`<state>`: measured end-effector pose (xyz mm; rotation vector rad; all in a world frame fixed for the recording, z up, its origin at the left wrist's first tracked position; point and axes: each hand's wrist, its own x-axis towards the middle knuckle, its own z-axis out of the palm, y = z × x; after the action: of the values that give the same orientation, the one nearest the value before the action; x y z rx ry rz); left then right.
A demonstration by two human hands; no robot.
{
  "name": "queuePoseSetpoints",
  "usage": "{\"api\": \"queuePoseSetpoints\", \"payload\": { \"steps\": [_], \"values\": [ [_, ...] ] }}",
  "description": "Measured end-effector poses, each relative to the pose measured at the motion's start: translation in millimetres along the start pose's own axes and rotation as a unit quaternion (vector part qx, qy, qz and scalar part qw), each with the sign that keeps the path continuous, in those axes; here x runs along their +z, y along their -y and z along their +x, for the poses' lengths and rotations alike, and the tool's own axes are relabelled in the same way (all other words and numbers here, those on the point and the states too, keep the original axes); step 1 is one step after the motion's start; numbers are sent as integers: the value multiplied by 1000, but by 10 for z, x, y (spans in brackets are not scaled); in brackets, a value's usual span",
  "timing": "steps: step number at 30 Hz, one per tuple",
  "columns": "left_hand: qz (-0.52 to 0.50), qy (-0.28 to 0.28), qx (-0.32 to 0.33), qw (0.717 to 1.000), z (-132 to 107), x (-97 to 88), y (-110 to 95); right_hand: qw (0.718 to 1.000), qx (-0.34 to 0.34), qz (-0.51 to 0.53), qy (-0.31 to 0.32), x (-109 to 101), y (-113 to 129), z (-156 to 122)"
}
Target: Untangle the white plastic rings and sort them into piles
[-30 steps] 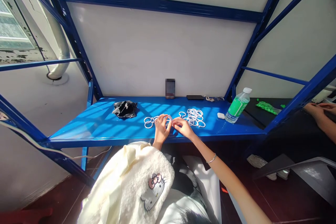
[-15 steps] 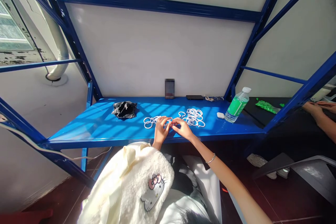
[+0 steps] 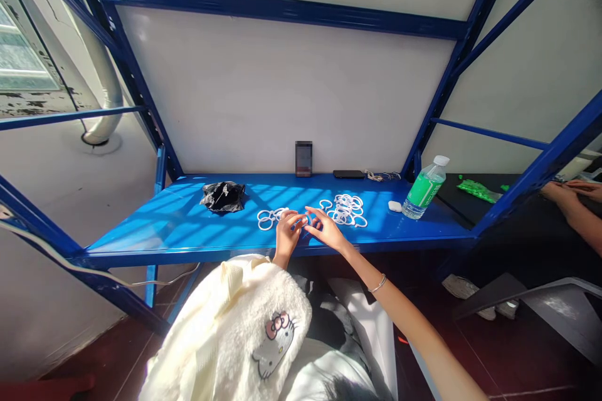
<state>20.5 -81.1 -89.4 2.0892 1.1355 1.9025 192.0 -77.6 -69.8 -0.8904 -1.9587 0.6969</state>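
Observation:
My left hand point(image 3: 288, 232) pinches a small white plastic ring point(image 3: 308, 219) just above the front part of the blue shelf point(image 3: 164, 225). From the other side, the fingertips of my right hand point(image 3: 328, 232) close around the same ring; its details are too small to make out. A few white rings point(image 3: 266, 220) lie just left of my left hand. Beyond my right hand rests a larger heap of white rings point(image 3: 347, 210).
A crumpled black plastic bag point(image 3: 223, 197) lies on the left. At the back are a phone-like device point(image 3: 303, 158) and a black flat device point(image 3: 348, 174) with a cable point(image 3: 383, 176). A white case point(image 3: 395, 206) and a bottle point(image 3: 426, 189) stand right. Another person's hands point(image 3: 564, 194) show far right.
My right hand's fingers have spread and lifted slightly, showing more of the ring between the hands. My left hand has shifted only a little. The rings on the shelf look unmoved.

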Motion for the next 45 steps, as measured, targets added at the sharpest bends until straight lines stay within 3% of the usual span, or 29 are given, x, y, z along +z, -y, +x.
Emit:
{"api": "queuePoseSetpoints", "payload": {
  "steps": [20, 37, 41, 45],
  "values": [
    [7, 30, -40, 999, -4, -22, -36, 995, -57, -66, -56, -4, 74, -34],
    [58, 36, -3, 998, -5, 15, -45, 987, -89, -77, -107, -11, 66, -26],
    [64, 25, -4, 998, -3, 19, -40, 987, -87, -93, -94, 8, 81, -28],
    [76, -16, 5, 997, 7, -7, -61, 977, -68, -162, -122, 23, 12, -24]
  ]
}}
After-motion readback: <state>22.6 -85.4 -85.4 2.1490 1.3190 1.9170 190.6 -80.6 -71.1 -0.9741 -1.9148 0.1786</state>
